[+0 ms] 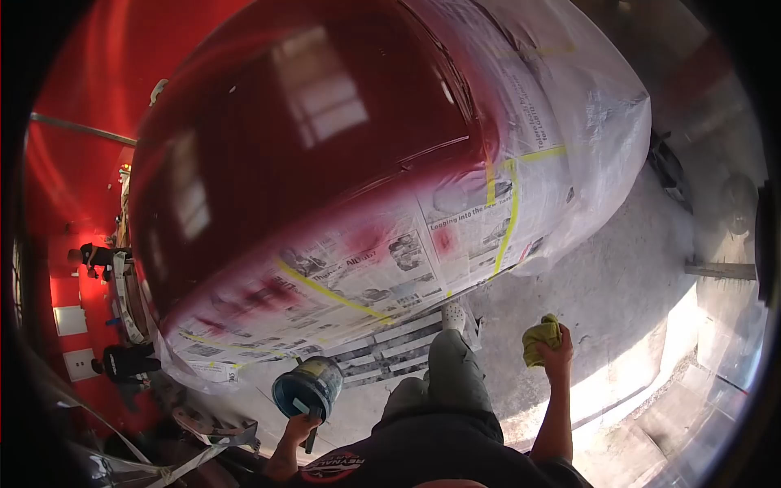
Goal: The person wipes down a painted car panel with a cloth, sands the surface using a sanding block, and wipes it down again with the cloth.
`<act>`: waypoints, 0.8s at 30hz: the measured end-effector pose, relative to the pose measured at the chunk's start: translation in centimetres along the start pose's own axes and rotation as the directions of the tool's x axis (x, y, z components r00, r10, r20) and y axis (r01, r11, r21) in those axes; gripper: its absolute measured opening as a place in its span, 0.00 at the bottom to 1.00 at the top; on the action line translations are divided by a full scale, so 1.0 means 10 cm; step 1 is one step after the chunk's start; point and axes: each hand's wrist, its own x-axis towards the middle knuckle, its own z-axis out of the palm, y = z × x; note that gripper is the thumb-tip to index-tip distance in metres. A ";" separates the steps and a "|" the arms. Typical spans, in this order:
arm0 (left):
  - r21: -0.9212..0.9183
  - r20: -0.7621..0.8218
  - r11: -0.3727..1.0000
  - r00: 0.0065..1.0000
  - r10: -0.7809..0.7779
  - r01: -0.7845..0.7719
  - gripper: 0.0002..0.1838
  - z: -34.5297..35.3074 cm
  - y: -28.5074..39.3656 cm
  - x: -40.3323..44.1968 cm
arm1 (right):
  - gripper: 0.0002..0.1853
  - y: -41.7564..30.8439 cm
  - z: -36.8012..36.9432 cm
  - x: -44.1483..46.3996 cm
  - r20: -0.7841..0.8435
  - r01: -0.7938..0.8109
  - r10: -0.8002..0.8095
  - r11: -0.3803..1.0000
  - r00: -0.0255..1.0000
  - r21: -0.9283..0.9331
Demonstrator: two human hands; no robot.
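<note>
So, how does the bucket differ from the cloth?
The bucket is dark and rigid; the cloth is yellow-green, soft and crumpled. The bucket is hollow and open-mouthed; the cloth is bunched up. The bucket looks clearly larger than the cloth. Shared: each is held in one hand, bucket in the left hand, cloth in the right hand.

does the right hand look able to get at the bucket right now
Likely yes, by reaching across: the left hand holds the open-topped bucket, and only the legs show between. The right hand holds a cloth, though.
</note>
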 end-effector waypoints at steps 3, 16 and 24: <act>-0.068 -0.063 0.992 0.993 0.099 -0.103 0.23 0.08 0.30 -0.03 | 0.40 -1.48 0.19 0.66 -0.013 0.167 -0.167 0.984 0.986 0.061; 0.038 -0.084 0.974 0.972 -0.220 0.224 0.32 0.43 -0.15 -1.45 | 0.37 -3.71 2.34 2.22 0.271 0.727 -0.714 0.466 0.646 -0.504; -0.049 -0.093 0.976 0.972 -0.217 0.213 0.31 0.81 -0.36 -1.73 | 0.30 -4.79 2.81 3.61 0.194 0.623 -0.667 0.495 0.719 -0.606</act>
